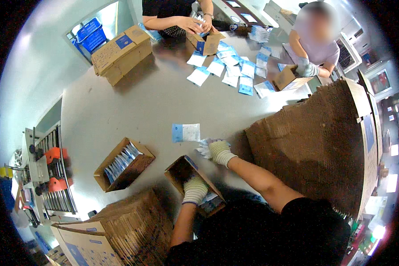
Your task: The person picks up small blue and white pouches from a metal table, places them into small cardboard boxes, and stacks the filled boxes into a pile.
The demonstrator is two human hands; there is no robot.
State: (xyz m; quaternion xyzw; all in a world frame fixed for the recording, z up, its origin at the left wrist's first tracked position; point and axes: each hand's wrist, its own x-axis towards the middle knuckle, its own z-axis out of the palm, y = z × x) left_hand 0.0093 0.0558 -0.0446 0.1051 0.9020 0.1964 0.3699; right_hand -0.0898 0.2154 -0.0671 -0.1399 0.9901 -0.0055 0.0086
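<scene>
My left hand (194, 189), in a knit glove, rests on the rim of a small open cardboard box (180, 170) near the table's front edge and holds it. My right hand (218, 150), also gloved, lies on the table just right of that box, its fingers closed over a few white and blue packets (204, 150). One flat blue and white packet (185, 132) lies alone on the grey table (133, 106) a little beyond my right hand. Another open box (125, 164) to the left holds a row of the same packets standing on edge.
A tall stack of flattened cardboard (319, 137) fills the right; another stack (133, 226) sits front left. Across the table two other people handle small boxes (204, 42) (288, 77) among several scattered packets (232, 71). A closed carton (119, 53) stands far left, a conveyor machine (48, 177) beside the table.
</scene>
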